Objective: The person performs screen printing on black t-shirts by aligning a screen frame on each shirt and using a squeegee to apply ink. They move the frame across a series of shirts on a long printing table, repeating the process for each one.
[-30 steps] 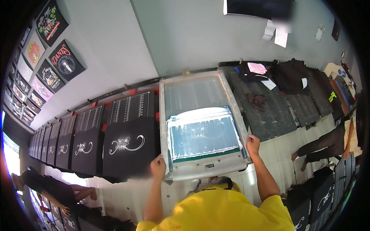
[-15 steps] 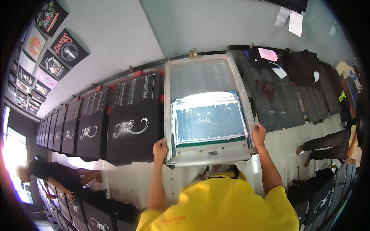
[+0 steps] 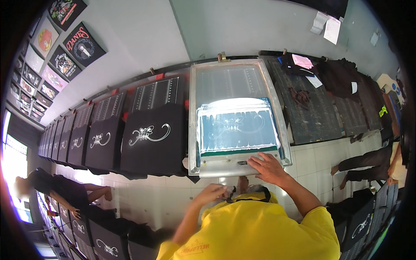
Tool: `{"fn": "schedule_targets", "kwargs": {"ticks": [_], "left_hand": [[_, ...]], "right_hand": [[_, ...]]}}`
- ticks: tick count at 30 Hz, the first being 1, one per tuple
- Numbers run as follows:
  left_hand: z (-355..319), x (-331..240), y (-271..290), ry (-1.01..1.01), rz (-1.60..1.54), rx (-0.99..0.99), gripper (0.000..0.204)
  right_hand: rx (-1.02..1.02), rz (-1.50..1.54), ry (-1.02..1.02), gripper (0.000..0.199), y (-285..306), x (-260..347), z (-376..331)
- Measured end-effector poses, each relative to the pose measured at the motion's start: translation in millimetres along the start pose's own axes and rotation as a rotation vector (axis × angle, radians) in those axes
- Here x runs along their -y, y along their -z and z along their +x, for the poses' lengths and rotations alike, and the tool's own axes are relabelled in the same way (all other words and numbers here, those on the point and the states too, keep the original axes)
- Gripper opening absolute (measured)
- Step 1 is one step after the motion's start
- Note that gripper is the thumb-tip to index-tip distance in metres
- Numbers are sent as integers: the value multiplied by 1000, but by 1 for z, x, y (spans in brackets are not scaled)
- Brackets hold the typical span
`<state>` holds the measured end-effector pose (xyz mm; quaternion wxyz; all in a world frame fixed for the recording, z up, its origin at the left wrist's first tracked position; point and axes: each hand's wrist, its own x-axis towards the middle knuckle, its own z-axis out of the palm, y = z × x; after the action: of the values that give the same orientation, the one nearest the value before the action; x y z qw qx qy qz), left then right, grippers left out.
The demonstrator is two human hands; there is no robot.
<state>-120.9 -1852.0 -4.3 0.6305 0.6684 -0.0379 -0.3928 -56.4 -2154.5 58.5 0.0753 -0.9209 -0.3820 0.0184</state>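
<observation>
A printing screen (image 3: 236, 82) in a metal frame lies over a board in front of me. White ink (image 3: 234, 102) is banked across its blue mesh, where a scroll design shows. My right hand (image 3: 269, 169) rests with spread fingers on the metal bar (image 3: 225, 167) at the screen's near end. My left hand (image 3: 211, 194) is off the frame, close to my body beside a black strap (image 3: 233, 193). Its fingers are bent and smeared, and any hold is hidden. Left of the screen lies black cloth (image 3: 149, 138) printed with a silvery scroll.
More boards with printed black cloth (image 3: 100, 138) run off to the left. On the right, a dark board (image 3: 310, 121) bears a crumpled rag (image 3: 300, 97). Another person (image 3: 65, 190) bends over boards at the lower left; someone's legs (image 3: 362, 167) show at right.
Both hands have left the frame's sides. My right hand has moved inward onto the near bar, and my left has drawn back toward my body. The view has shifted slightly.
</observation>
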Motion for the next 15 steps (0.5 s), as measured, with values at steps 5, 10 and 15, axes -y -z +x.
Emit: {"fn": "schedule_targets", "kwargs": {"ticks": [5,10,15], "left_hand": [[45,3,-37,66,-360,-74,36],[66,0,-48,76,-612,-38,39],[71,-11,-51,90,-734,-62,42]], "right_hand": [[78,13,-86,55,6,-7,31],[71,-29,-224,34,8,-6,55],[-53,-127,-160,31,-14,5,33]]}}
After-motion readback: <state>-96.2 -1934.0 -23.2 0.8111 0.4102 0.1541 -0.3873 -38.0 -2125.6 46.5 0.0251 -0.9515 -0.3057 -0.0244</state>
